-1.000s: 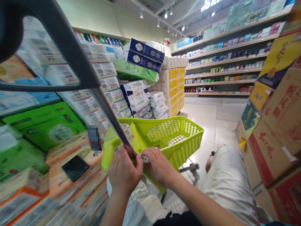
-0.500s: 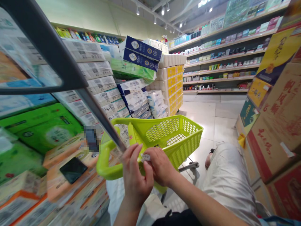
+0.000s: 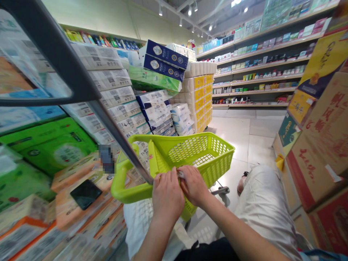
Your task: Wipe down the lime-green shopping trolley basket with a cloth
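A metal pole (image 3: 119, 139) with a dark frame (image 3: 51, 47) at its upper end slants down from the upper left. My left hand (image 3: 168, 197) is closed around the pole's lower end, its back toward me. Right beside it, my right hand (image 3: 194, 185) is closed with bent fingers on a small white crumpled scrap (image 3: 180, 174). The fingertips of both hands meet, and what lies under them is hidden. Behind and below the hands stands a lime-green shopping cart (image 3: 217, 163) with a perforated basket.
Stacked tissue packs (image 3: 111, 79) rise at the left. A black phone (image 3: 86, 194) lies on orange packs (image 3: 62, 214). Cardboard cartons (image 3: 323, 134) line the right side, near my bent leg (image 3: 263, 206). Stocked shelves (image 3: 258, 61) stand beyond the tiled floor (image 3: 231, 134).
My left hand has moved slightly right and turned, its spread fingers now closed. My right hand has shifted a little right and up with the white scrap. The pole's lower end has moved right.
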A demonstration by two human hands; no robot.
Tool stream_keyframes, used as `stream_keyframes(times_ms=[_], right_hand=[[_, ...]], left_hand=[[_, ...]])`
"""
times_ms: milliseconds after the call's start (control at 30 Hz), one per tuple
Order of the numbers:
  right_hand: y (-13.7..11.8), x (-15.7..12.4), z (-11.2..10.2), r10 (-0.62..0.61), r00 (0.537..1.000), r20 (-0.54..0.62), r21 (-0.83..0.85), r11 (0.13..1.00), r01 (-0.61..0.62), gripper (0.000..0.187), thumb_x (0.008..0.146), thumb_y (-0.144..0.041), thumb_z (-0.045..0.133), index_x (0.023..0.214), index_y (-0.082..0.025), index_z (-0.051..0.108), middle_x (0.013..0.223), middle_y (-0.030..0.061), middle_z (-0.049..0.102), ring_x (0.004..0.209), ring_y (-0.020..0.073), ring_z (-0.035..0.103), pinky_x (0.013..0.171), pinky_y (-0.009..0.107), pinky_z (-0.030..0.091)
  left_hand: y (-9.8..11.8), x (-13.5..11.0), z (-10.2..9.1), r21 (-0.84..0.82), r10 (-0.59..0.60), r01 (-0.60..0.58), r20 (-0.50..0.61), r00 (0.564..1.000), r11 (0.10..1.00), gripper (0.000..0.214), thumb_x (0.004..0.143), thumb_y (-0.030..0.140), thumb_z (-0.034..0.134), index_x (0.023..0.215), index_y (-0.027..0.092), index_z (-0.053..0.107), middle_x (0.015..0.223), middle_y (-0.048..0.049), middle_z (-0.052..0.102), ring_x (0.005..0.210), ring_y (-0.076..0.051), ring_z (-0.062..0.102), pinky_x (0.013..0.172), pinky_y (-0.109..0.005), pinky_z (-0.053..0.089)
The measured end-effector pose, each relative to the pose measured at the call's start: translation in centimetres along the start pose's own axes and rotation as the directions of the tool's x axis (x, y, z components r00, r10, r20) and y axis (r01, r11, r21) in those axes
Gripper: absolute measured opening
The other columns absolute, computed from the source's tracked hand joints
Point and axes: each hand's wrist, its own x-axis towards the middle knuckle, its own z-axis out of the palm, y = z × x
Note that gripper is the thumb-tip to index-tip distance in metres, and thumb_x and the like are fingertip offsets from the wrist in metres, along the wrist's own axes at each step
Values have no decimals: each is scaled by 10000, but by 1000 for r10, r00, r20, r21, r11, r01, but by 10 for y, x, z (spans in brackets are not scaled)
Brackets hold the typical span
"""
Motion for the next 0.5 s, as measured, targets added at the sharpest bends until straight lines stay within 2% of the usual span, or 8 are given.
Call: stream_keyframes(times_ms=[133,233,400,500], right_hand=[[18,-4,-8,110,993,-40,-109,988,-114,207,813,-141,432,976,-193,550,896,64,590,858,224,506,833,356,379],[19,-6,-8,168,982,-82,-121,977,-177,213,805,-134,424,970,-187,548,890,69,586,864,231,499,833,361,369],[-5,-3,1,55,999,0,11,998,-55,268,783,-130,445,1026,-191,542,972,66,592,924,223,506,870,356,372],[-1,-4,-2,24,999,27,2,1000,-24,275,796,-142,447,1050,-190,540,994,67,594,942,222,504,887,354,367]], left_hand=[[-2,-3,-6,30,0,-1,17,1000,1000,379,744,99,495,1102,119,617,904,-82,651,916,-263,569,958,-429,329],[1,-4,-9,47,-13,13,8,1000,999,340,739,108,512,1058,135,626,875,-78,633,896,-269,555,947,-434,332],[2,-5,-7,37,-19,19,-3,1000,999,276,755,122,517,1006,151,631,849,-72,618,882,-269,544,935,-430,331],[0,-6,-5,31,-11,12,-16,1000,999,287,749,121,521,1013,150,631,846,-70,615,881,-266,542,936,-428,326]])
